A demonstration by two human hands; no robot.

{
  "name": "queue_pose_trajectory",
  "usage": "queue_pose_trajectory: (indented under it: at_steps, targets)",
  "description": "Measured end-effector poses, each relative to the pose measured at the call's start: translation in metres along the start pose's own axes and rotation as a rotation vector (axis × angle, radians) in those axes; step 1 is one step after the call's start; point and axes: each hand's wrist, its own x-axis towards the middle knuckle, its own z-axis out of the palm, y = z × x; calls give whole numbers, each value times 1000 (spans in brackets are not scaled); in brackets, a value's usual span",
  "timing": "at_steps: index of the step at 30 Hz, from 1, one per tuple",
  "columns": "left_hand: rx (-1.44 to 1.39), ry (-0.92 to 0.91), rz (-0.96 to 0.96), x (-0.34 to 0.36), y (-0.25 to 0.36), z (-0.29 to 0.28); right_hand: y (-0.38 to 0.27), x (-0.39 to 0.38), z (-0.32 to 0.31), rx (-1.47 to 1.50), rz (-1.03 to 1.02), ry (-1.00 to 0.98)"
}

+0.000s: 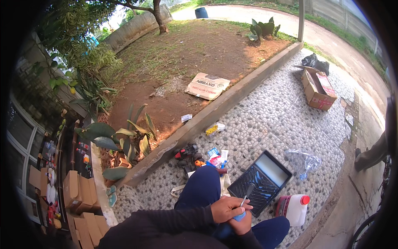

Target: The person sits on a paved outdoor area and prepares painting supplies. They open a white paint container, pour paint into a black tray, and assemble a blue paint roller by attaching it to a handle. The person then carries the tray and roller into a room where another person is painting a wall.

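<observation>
My two hands meet low in the view, above my lap. My left hand (pixel 225 208) has its fingers closed at the lower end of a slim tool with a dark grey tip (pixel 250 189) and a pale shaft. Its exact kind is unclear. Just below, my right hand (pixel 241 225) is closed around a light blue thing (pixel 239 216), mostly hidden by fingers. Under the tool's tip, on the paved floor, lies a black ribbed paint tray (pixel 286 165) with blue streaks on its ribs and pale liquid in its far well.
A white jug with a red cap (pixel 297 211) stands right of the tray, crumpled clear plastic (pixel 307 162) beyond it. Left of the tray are small packets (pixel 215 158) and a toy vehicle (pixel 186 152). A low kerb (pixel 244 92) borders soil; a cardboard box (pixel 318 89) sits farther off.
</observation>
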Motion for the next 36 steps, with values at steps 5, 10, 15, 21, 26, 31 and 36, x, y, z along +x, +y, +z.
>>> queue_pose_trajectory:
  at_steps: [5,10,15,21,26,31,36]
  targets:
    - [-137,-112,-183,-10,-13,5,-12,-10,-9,105,97,-91]
    - [-566,-189,-433,5,-26,15,-10,-14,-95,156,213,106]
    - [-772,-127,-479,8,-30,31,-10,28,-100,-629,-96,-144]
    - [-715,-236,-456,15,-35,54,65,34,-121,-862,-27,-485]
    - [-775,-210,-489,14,-40,41,62,28,-100,-650,179,-319]
    - [-810,-362,-289,38,-5,28,67,42,-108,-773,-97,-24]
    - [-1342,-604,-315,88,11,-27,61,44,-116,-972,-144,-126]
